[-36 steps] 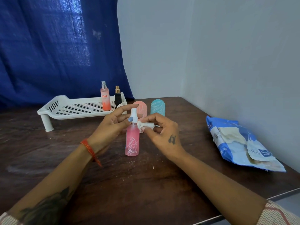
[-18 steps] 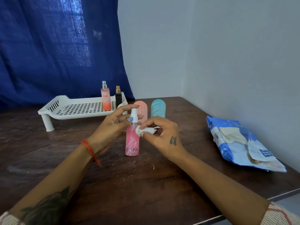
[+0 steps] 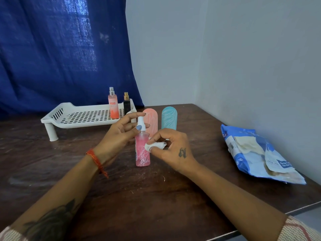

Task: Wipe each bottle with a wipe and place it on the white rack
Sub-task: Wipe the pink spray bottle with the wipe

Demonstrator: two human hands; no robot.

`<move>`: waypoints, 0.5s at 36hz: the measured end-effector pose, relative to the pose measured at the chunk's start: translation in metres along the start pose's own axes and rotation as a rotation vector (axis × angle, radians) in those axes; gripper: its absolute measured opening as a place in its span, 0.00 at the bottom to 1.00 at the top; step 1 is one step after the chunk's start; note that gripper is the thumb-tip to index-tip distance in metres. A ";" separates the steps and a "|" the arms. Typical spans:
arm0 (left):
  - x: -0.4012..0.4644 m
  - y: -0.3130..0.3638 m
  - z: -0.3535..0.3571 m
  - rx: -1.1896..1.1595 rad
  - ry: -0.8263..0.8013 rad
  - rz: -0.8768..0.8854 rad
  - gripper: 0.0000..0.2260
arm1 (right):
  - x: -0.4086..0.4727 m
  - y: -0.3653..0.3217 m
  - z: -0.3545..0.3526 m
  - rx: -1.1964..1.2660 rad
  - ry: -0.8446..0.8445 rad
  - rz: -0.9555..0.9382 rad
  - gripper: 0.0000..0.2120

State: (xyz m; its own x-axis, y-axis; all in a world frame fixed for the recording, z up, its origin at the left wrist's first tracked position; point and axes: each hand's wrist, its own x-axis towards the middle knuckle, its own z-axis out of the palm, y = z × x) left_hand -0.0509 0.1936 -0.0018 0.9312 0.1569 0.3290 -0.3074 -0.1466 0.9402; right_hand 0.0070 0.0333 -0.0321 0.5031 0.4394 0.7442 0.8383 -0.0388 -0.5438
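In the head view, a pink spray bottle (image 3: 142,150) is seen standing upright on the dark wooden table (image 3: 156,197), steadied near its white nozzle by the curled fingers of the left hand (image 3: 119,136), while a crumpled wipe (image 3: 154,146) is pinched in the right hand (image 3: 172,150) and pressed against the bottle's upper right side. The white rack (image 3: 83,117) lies well apart at the back left, with an orange-pink bottle (image 3: 113,106) and a small black bottle (image 3: 126,103) already stood at its right end; a peach capped bottle (image 3: 151,121) and a teal capped bottle (image 3: 169,118) are left waiting just behind the hands, and a blue wipe packet (image 3: 260,153) is lying near the wall on the right. Because the bottle is held only lightly and high up, it could be tipped or slid across the table if sideways pressure from the wipe is increased; the nozzle could also be pressed by accident and liquid sprayed. The capped bottles behind could be knocked over when the bottle is carried to the rack. Compared with one second ago, the wipe has been brought down from beside the nozzle to the shoulder of the bottle, and the bottle itself has been left where it stood.
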 end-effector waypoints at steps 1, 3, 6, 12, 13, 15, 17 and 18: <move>0.000 0.000 0.000 0.006 0.003 0.001 0.15 | 0.000 0.001 0.000 -0.007 0.002 0.014 0.03; 0.000 -0.001 -0.001 0.012 0.005 0.001 0.15 | 0.000 0.002 0.001 -0.026 0.020 0.029 0.03; 0.000 -0.001 -0.001 0.014 0.003 0.006 0.15 | 0.001 0.002 0.001 -0.045 0.047 0.020 0.05; 0.001 -0.001 -0.001 0.021 0.011 0.014 0.15 | 0.001 0.000 0.000 -0.021 0.018 -0.050 0.05; 0.001 -0.001 -0.001 0.022 0.015 0.013 0.15 | 0.001 0.000 0.000 -0.019 0.009 -0.046 0.05; 0.001 -0.001 0.000 0.027 0.024 0.016 0.14 | 0.000 0.001 0.001 -0.017 0.003 -0.019 0.04; 0.001 -0.001 0.000 0.036 0.032 0.018 0.14 | 0.000 0.002 0.001 -0.026 0.008 0.006 0.03; 0.001 -0.001 0.000 0.036 0.033 0.018 0.14 | 0.000 0.002 0.001 -0.035 0.017 0.012 0.04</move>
State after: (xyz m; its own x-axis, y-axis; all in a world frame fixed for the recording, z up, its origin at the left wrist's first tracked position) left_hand -0.0497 0.1941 -0.0025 0.9184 0.1863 0.3491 -0.3163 -0.1845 0.9305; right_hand 0.0089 0.0343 -0.0338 0.5161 0.4234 0.7446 0.8391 -0.0758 -0.5386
